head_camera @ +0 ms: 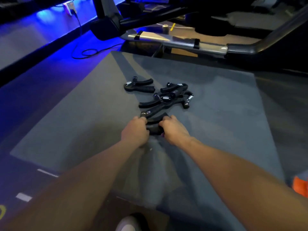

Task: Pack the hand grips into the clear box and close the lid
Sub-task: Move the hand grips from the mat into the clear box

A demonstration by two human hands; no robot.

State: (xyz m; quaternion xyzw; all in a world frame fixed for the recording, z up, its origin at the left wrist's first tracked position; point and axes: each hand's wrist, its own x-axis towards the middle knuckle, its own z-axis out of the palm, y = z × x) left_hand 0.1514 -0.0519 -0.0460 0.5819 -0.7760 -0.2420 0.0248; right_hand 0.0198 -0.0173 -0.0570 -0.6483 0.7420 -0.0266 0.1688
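Hand grips lie heaped on a grey mat; nearest, the left hand and right hand both clutch one grip, apparently to lift it. Beyond, a pile, then a lone grip. No clear box shows.

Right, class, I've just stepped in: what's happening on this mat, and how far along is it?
A person is kneeling or standing over a grey mat, with both hands on one black hand grip: the left hand and right hand clasp it from either side. A pile of grips lies just beyond, and a lone grip sits further left. No clear box is in view, so packing looks barely begun.
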